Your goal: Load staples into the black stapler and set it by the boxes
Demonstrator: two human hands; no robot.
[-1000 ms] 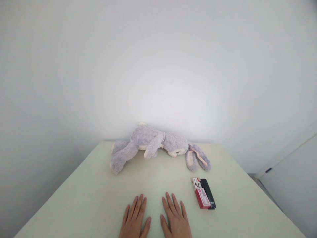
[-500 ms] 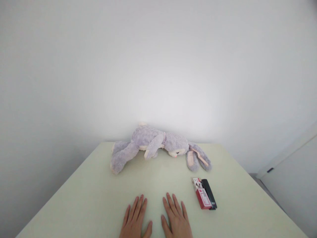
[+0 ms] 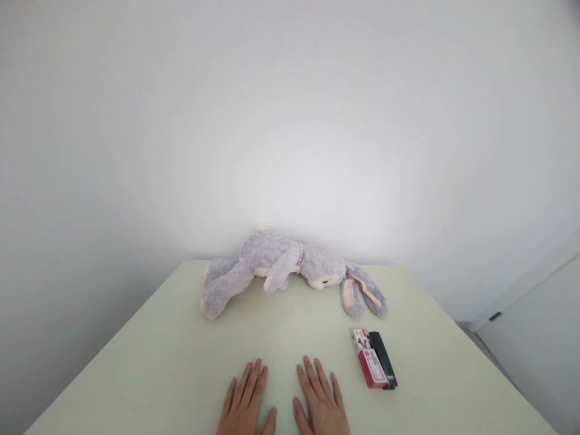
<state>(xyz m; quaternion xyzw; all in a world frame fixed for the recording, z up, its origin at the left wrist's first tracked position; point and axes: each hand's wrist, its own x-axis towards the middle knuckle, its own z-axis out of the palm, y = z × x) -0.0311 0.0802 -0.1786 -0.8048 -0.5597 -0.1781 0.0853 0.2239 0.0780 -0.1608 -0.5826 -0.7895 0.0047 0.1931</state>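
Note:
My left hand [image 3: 244, 402] lies flat, palm down, near the front of the table, its fingers pointing away from me and nothing in it. Beside it, a short gap to the right, my right hand [image 3: 321, 399] also rests flat with fingers apart, holding nothing. To the right of that hand lie a small red and white box [image 3: 373, 369] and a black stapler [image 3: 383, 360], side by side. A small packet with white and red print [image 3: 360, 339] sits at the box's far end; its contents are too small to tell.
A grey-purple plush rabbit [image 3: 267, 254] lies on its side along the table's far edge, its long ears [image 3: 353, 296] to the right. Behind the pale green table [image 3: 158, 344] stands a white wall [image 3: 290, 121]. A white door-like panel [image 3: 539, 320] is at the right.
Both hands stay flat on the table. The whole view has shifted very slightly; no object has visibly been moved.

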